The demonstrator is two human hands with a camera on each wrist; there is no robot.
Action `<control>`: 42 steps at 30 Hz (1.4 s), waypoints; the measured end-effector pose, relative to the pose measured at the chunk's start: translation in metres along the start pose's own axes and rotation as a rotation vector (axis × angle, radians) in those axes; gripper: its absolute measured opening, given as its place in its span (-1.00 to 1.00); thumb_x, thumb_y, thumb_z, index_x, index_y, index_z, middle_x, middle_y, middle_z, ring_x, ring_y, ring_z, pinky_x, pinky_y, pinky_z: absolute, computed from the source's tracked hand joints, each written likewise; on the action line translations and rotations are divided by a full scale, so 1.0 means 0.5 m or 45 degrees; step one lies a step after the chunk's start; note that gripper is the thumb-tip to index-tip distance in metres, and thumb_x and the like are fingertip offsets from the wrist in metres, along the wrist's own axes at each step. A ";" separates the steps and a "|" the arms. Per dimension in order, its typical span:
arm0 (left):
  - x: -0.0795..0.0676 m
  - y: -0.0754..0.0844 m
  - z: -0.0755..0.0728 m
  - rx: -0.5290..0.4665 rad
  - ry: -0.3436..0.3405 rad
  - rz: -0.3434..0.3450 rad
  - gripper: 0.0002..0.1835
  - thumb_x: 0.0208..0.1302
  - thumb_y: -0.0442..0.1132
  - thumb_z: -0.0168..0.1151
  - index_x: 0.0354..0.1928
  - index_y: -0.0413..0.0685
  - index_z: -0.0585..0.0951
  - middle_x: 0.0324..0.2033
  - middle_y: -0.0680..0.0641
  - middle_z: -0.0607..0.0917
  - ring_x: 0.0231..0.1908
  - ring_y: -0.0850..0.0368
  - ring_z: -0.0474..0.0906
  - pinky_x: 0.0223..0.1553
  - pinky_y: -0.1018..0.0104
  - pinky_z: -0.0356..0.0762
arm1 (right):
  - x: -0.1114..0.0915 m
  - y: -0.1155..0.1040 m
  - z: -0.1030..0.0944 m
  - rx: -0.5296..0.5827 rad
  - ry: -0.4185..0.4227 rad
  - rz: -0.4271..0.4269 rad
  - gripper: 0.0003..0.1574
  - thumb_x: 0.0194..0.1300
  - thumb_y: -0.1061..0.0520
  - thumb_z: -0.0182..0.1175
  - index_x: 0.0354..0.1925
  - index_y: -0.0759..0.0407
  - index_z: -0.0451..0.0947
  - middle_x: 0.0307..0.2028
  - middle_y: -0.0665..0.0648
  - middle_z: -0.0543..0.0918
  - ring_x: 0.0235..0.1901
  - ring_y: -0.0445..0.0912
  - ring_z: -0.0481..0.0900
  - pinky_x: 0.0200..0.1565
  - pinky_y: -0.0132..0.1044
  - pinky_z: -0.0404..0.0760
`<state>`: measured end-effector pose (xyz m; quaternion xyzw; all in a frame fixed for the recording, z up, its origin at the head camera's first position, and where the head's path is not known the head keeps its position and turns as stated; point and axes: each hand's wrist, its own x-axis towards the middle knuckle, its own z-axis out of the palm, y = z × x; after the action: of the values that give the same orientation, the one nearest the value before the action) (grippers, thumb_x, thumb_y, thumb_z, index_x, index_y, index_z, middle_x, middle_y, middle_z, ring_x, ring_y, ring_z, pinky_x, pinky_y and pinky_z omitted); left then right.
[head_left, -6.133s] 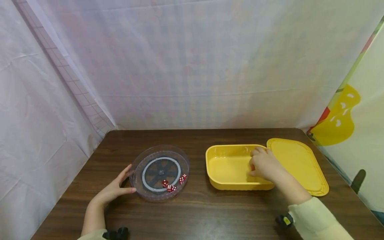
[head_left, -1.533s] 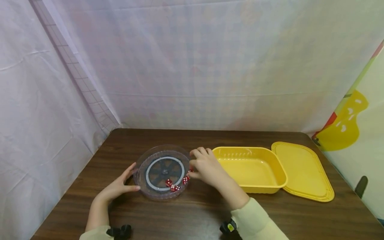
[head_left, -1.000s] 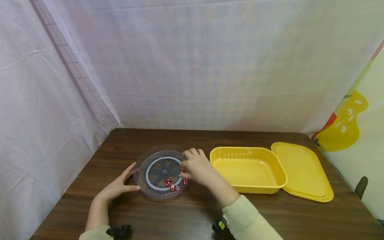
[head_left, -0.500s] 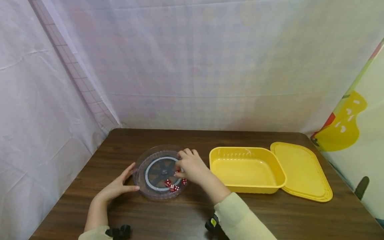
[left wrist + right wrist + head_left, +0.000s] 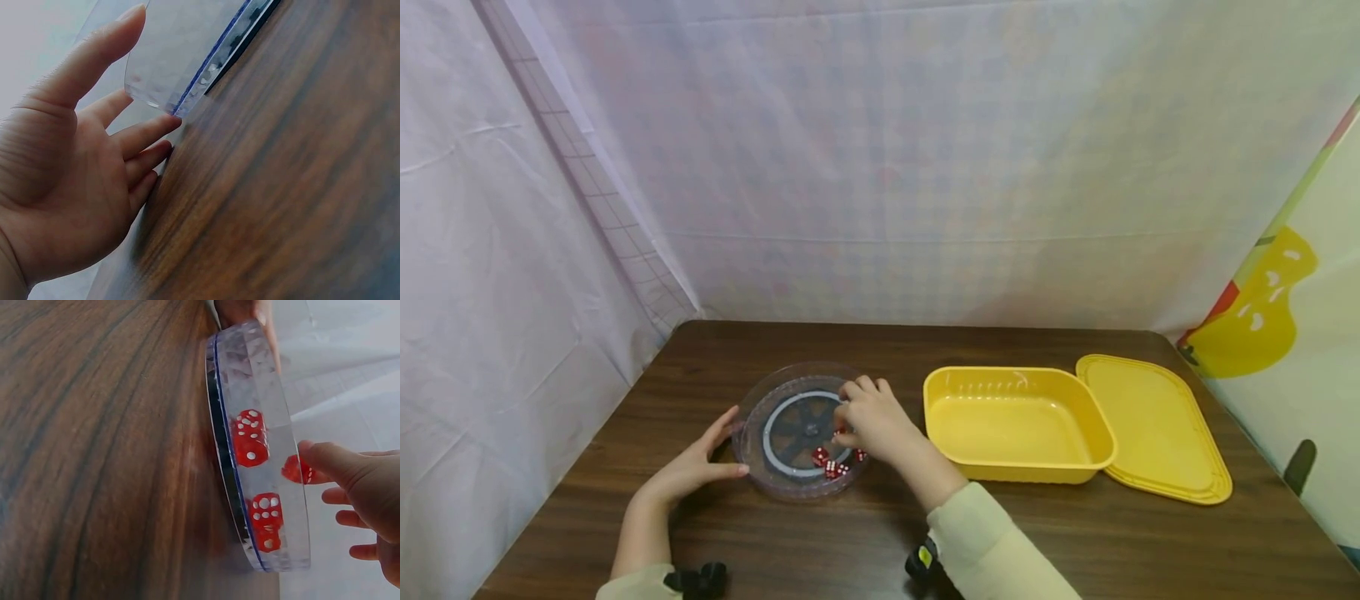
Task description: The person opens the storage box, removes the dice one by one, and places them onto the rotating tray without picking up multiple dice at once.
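A clear round plastic dish (image 5: pixel 752 462) with a dark wheel-like pattern and a pale ring in its bottom stands on the table, left of centre. Several red dice (image 5: pixel 820 457) with white dots lie in its near right part. My left hand (image 5: pixel 681 475) is spread at the dish's left side, thumb and fingertips at the clear wall. Over the dish's right part, my right hand (image 5: pixel 880 423) pinches one red die (image 5: pixel 292 469) between thumb and fingers. In the right wrist view this die is higher than the other dice (image 5: pixel 250 437), seen through the wall.
Right of the dish stands a yellow rectangular tub (image 5: pixel 1022 465) without dice in sight. Its yellow lid (image 5: pixel 1157 433) lies flat beside it on the brown wooden table (image 5: pixel 820 550). A pale curtain (image 5: pixel 880 167) hangs along the table's back edge.
My right hand was inside the yellow tub, then came left to the dish's right rim with a die and farther in over the dish. My left hand stays at the dish.
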<state>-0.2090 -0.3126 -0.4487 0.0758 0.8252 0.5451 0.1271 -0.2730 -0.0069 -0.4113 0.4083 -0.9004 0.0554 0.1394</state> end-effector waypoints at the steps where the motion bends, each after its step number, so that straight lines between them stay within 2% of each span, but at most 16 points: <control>1: 0.000 0.000 0.000 -0.001 0.000 0.000 0.11 0.14 -0.22 0.39 0.52 0.01 -0.21 0.42 -0.39 -0.02 0.39 -0.38 -0.32 0.20 -0.45 -0.31 | 0.000 -0.001 0.001 -0.004 -0.001 0.000 -0.76 0.05 -0.21 0.40 -0.47 -0.13 0.65 -0.08 0.02 0.55 -0.05 -0.05 0.38 -0.07 -0.11 0.33; 16: 0.002 0.001 0.002 0.007 -0.001 0.002 0.11 0.14 -0.22 0.39 0.52 0.00 -0.21 0.42 -0.39 -0.02 0.39 -0.37 -0.30 0.22 -0.43 -0.29 | -0.005 -0.004 0.011 -0.027 0.013 0.017 -0.70 0.03 -0.24 0.39 -0.38 -0.11 0.67 -0.05 0.04 0.56 -0.03 -0.03 0.40 -0.07 -0.09 0.35; 28: 0.007 0.000 0.000 0.006 0.001 0.013 0.10 0.15 -0.23 0.38 0.52 -0.02 -0.20 0.42 -0.40 -0.01 0.39 -0.36 -0.30 0.22 -0.42 -0.33 | -0.017 0.004 0.006 0.026 0.003 0.055 -0.66 0.03 -0.24 0.40 -0.31 -0.09 0.69 -0.03 0.07 0.57 -0.01 -0.01 0.40 -0.03 -0.06 0.34; 35: 0.005 -0.005 -0.004 -0.026 0.007 0.007 0.02 0.22 -0.20 0.31 0.52 0.01 -0.19 0.42 -0.40 -0.03 0.39 -0.36 -0.31 0.23 -0.41 -0.32 | -0.030 0.016 -0.012 0.040 -0.048 0.112 -0.63 0.11 -0.25 0.35 -0.23 -0.08 0.70 -0.03 0.04 0.55 0.00 -0.01 0.40 0.02 -0.04 0.33; 42: 0.002 -0.004 -0.006 -0.089 0.076 0.020 -0.09 0.33 -0.20 0.20 0.51 -0.11 -0.17 0.41 -0.39 0.05 0.41 -0.31 -0.22 0.27 -0.33 -0.29 | -0.048 0.040 -0.042 0.083 0.010 0.135 -0.66 0.13 -0.16 0.36 -0.22 0.00 0.69 -0.03 0.09 0.56 0.01 0.04 0.41 0.02 -0.01 0.33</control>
<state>-0.2111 -0.3159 -0.4495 0.0615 0.8086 0.5764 0.1009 -0.2683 0.0280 -0.3980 0.3643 -0.9179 0.0935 0.1265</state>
